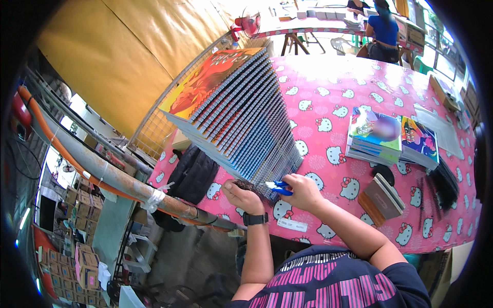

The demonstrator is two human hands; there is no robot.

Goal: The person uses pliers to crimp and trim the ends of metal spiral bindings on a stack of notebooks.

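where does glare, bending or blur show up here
In the head view, glare washes out the far end of the pink tablecloth; in that head view, fisheye distortion bows the grey pipe and the corners go black; same head view, one book cover has a blurred patch, the tall book stack looks clearer.

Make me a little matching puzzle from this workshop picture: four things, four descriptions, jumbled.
Things:
1. Tall book stack
2. Blue tool
3. Dark wristband
4. Tablecloth

Descriptions:
A. Around the wrist of the left hand
B. Pink, printed with white cat faces
C. Spiral-bound, with an orange and yellow cover on top
D. Held in the right hand

Pairs: 1-C; 2-D; 3-A; 4-B
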